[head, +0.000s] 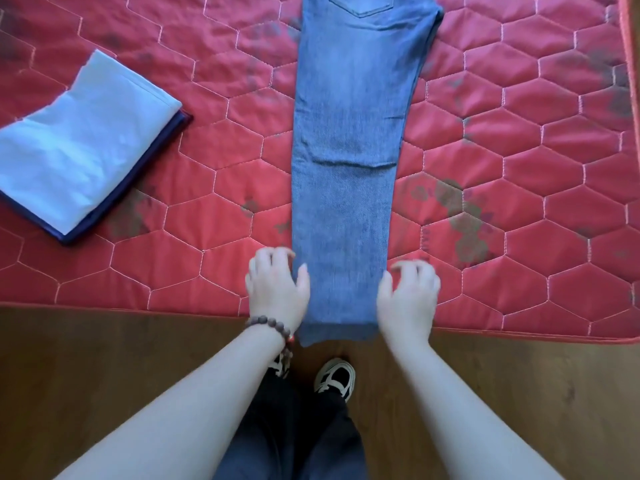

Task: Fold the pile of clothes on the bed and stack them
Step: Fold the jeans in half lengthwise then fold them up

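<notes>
Both forearms are bare, with no sleeves showing. A bracelet of round, dull brown-grey beads (268,325) circles the left wrist, with a small red bead at the end nearest the black-and-white sneaker (335,378). That sneaker has a white sole and white panels. A second sneaker (281,366), to the left of it, is mostly hidden behind the bracelet wrist. Loose dark navy trousers (294,431) fall wide below both shoes.

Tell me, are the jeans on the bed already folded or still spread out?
Folded once lengthwise only: the jeans lie as one long narrow strip, hem over the mattress edge. Not yet folded short.
</notes>
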The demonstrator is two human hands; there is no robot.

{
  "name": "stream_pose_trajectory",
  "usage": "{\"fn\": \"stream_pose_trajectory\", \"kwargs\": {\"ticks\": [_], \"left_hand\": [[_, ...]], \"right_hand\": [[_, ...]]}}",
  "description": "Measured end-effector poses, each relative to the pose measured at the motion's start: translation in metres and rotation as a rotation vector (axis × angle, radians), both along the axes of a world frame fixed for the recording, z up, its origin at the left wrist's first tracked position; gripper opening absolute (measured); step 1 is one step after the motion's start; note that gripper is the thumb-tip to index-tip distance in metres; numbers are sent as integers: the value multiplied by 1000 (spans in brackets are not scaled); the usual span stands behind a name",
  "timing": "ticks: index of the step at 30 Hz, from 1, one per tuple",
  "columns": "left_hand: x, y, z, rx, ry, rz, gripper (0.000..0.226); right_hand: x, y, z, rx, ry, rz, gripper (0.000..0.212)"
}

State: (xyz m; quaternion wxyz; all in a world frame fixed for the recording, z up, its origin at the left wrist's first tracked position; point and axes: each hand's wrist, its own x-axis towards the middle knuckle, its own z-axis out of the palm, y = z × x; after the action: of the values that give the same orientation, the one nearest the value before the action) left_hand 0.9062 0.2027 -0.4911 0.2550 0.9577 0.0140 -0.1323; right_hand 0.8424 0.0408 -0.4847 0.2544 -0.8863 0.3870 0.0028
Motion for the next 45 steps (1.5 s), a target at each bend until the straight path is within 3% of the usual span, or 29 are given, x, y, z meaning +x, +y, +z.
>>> {"fn": "stream_pose_trajectory", "kwargs": {"ticks": [4,6,9,13,16,19,21,24,26,28,31,35,41,45], "left_hand": [[72,-41,-19,-13,-238,-199,37],[111,-60,-34,22,-302,-293,45],[150,-75,-58,173,-176,-440,51],[149,-66,-79,326,-156,-534,58],[139,-64,-75,379,-162,-539,68],[127,-62,-69,412,-140,-577,70],[112,-58,-67,407,-121,-608,70],[93,-52,-66,374,-74,-636,72],[84,-48,-64,397,-54,-662,73],[75,-45,-63,422,-37,-673,75],[63,-41,-65,415,-32,-634,80],[42,-32,-61,400,-34,-634,94],[0,-9,-55,425,-7,-744,112],[-27,10,-58,424,-4,-839,109]], "right_hand": [[97,-3,-21,-93,-236,360,41],[146,-2,-29,-96,-156,558,48],[188,-12,-55,-128,91,717,53],[162,-21,-81,-321,186,652,61],[130,-13,-82,-334,188,452,71],[104,-2,-73,-335,230,406,72],[98,1,-60,-346,250,438,65],[132,-7,-49,-339,-31,518,44],[175,-11,-45,-236,-138,618,45],[212,-11,-53,-147,5,749,48],[222,-14,-76,-278,188,786,57],[181,-21,-77,-331,196,616,66],[86,-1,-75,-331,201,663,64],[24,10,-76,-307,187,671,61]]}}
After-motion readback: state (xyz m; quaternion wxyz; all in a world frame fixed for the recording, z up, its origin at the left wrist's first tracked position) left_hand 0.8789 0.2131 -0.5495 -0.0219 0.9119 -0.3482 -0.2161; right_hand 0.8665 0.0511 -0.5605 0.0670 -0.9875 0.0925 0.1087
